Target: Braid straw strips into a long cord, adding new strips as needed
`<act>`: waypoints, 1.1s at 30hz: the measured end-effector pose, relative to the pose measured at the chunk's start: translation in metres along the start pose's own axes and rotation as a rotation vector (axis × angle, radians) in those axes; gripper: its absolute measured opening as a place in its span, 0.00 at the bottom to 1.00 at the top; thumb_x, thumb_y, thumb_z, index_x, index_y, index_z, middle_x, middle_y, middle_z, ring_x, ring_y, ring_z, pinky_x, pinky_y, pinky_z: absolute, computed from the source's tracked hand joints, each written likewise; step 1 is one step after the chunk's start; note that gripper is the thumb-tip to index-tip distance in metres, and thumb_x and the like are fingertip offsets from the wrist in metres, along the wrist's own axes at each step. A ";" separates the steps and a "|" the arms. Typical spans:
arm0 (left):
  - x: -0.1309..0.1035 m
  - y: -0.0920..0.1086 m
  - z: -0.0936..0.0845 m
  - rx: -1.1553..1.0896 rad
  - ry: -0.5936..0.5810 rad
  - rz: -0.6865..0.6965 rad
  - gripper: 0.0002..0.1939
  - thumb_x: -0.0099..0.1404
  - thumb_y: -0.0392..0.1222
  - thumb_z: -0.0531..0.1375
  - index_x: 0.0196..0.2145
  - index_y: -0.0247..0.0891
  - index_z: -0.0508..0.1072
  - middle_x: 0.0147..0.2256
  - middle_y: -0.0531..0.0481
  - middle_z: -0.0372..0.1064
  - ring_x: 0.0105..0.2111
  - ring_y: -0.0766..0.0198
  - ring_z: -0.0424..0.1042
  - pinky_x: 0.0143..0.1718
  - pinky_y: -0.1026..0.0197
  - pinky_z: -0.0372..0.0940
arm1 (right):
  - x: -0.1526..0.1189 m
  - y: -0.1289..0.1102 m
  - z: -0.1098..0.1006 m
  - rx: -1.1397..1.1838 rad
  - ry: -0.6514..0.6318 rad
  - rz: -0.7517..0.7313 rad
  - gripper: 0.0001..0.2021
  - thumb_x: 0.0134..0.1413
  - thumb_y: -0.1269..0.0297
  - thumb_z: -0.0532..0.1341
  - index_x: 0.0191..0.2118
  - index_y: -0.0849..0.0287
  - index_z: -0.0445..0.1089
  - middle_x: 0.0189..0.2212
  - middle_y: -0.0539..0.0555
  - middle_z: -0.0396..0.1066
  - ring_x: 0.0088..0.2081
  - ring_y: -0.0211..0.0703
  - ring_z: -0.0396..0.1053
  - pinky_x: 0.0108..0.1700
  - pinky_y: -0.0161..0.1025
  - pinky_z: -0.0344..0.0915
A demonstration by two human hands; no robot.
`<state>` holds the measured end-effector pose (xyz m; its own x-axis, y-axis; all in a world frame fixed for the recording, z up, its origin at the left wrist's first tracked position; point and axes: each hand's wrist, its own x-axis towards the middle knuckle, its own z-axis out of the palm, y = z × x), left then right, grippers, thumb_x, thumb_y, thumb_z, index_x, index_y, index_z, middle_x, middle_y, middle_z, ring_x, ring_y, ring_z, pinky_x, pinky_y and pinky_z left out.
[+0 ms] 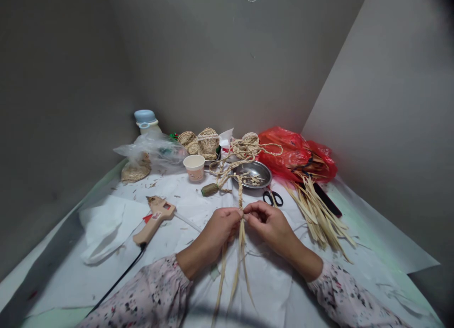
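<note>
A pale straw braid (240,192) runs down from a loose pile of braided cord (227,169) to my fingertips. My left hand (222,228) pinches the braid's lower end from the left. From the right, my right hand (269,224) pinches at the same spot, thumb and forefinger together. Below the hands, several unbraided straw strands (237,276) hang toward me. A dark green, roll-shaped piece (210,190) lies beside the cord. Black-handled scissors (273,198) lie just beyond my right hand.
A glue gun (154,219) with a black cord lies at left, near white paper (106,228). Behind stand a paper cup (194,167), metal bowl (262,169), woven straw pieces (208,141) and a blue-lidded bottle (146,120). Loose straw (319,214) and a red bag (287,151) lie right.
</note>
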<state>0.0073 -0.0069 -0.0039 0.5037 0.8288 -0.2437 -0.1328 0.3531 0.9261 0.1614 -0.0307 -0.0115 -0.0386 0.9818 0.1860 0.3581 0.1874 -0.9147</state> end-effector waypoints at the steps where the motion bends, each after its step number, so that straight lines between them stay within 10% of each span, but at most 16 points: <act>1: 0.000 -0.001 0.000 0.017 0.005 0.013 0.12 0.58 0.45 0.57 0.23 0.36 0.62 0.17 0.62 0.45 0.17 0.74 0.41 0.18 0.67 0.37 | 0.000 0.000 -0.001 0.005 -0.009 0.000 0.07 0.53 0.63 0.60 0.37 0.60 0.71 0.23 0.47 0.64 0.24 0.36 0.59 0.27 0.33 0.58; 10: -0.001 0.002 0.003 0.149 0.028 0.004 0.08 0.57 0.42 0.54 0.28 0.34 0.69 0.16 0.61 0.47 0.16 0.73 0.44 0.18 0.66 0.39 | 0.004 -0.001 -0.015 -0.088 0.073 -0.170 0.11 0.58 0.65 0.55 0.43 0.58 0.72 0.42 0.55 0.72 0.46 0.44 0.67 0.49 0.40 0.61; 15: 0.000 -0.001 0.001 0.193 -0.012 0.021 0.10 0.59 0.44 0.55 0.26 0.35 0.66 0.17 0.60 0.48 0.17 0.73 0.44 0.18 0.65 0.39 | 0.005 -0.001 -0.011 -0.026 -0.095 -0.078 0.12 0.58 0.66 0.55 0.42 0.59 0.73 0.37 0.54 0.74 0.40 0.43 0.70 0.43 0.38 0.63; 33: 0.000 0.000 0.004 0.201 0.066 0.037 0.11 0.57 0.46 0.57 0.23 0.36 0.67 0.15 0.59 0.51 0.16 0.72 0.47 0.19 0.65 0.41 | 0.001 -0.005 -0.010 -0.062 -0.089 -0.080 0.09 0.58 0.66 0.54 0.37 0.59 0.72 0.29 0.51 0.72 0.31 0.39 0.67 0.34 0.34 0.62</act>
<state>0.0108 -0.0083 -0.0031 0.4436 0.8686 -0.2207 0.0257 0.2338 0.9719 0.1685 -0.0310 -0.0029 -0.1512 0.9631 0.2225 0.4071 0.2658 -0.8738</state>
